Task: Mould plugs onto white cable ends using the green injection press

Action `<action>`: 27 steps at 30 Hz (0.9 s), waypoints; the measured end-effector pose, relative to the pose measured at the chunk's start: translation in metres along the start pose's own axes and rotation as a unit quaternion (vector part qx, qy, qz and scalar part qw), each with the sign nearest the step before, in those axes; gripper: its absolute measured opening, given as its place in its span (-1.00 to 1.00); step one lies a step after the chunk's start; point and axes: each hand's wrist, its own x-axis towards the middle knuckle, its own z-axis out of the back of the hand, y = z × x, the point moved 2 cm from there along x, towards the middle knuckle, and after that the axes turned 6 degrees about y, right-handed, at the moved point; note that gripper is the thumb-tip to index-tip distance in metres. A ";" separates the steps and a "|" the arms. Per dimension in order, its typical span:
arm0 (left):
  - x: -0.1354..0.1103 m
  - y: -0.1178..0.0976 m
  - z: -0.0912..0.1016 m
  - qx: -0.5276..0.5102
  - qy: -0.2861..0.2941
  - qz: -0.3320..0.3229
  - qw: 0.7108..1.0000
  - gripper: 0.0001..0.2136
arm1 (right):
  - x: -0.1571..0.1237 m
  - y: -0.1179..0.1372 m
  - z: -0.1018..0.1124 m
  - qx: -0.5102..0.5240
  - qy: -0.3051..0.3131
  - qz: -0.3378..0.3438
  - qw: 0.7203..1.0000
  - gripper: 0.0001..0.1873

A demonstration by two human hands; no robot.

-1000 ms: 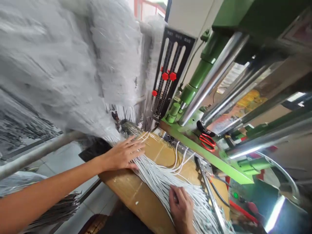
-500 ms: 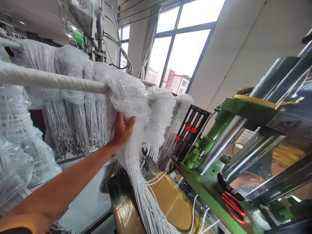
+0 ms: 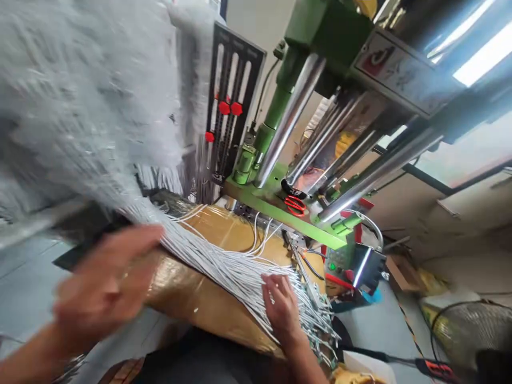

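A thick bundle of thin white cables (image 3: 216, 261) runs across a tan, tape-covered work surface (image 3: 180, 285). Its upper left end goes into clear plastic wrap (image 3: 100, 106). Many small connector ends (image 3: 320, 320) fan out at the lower right. My right hand (image 3: 282, 309) rests on the cables close to those ends, fingers loosely bent and apart, gripping nothing that I can see. Smeared by motion, my left hand (image 3: 108, 288) is in front of the bundle's left part; whether its fingers hold anything is unclear.
A green press (image 3: 280, 208) with steel columns stands behind the surface, red-handled scissors (image 3: 295, 206) lying on its bed. Pliers (image 3: 312, 264) are near the connector ends. A black slider panel (image 3: 232, 101) is at the back. To the right are a control box (image 3: 340, 266) and a fan (image 3: 472, 330).
The view has swung right and down. My left hand has left the plastic-wrapped upper part of the bundle and come down nearer. My right hand has come into view on the cables.
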 end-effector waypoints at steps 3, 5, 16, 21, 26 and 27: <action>-0.053 -0.024 -0.085 0.017 0.258 -0.167 0.951 -0.29 | -0.014 -0.054 0.034 -0.067 0.016 -0.101 0.992 -0.69; -0.062 -0.031 -0.130 0.046 0.377 -0.234 0.895 -0.08 | -0.021 -0.085 0.044 -0.084 0.069 -0.135 0.985 -0.67; -0.044 -0.032 -0.212 0.080 0.472 -0.240 0.844 -0.21 | -0.003 -0.121 0.041 -0.027 0.175 -0.107 0.978 -0.53; -0.022 -0.018 -0.183 0.032 0.473 -0.204 0.857 -0.36 | 0.024 -0.083 0.045 0.026 0.208 -0.034 0.977 -0.76; -0.011 0.004 -0.153 0.064 0.406 -0.212 0.887 -0.56 | 0.035 -0.040 0.012 -0.038 0.235 -0.004 0.971 -0.73; -0.010 0.007 -0.148 0.081 0.393 -0.221 0.889 -0.58 | 0.037 -0.038 0.007 -0.047 0.242 0.011 0.969 -0.74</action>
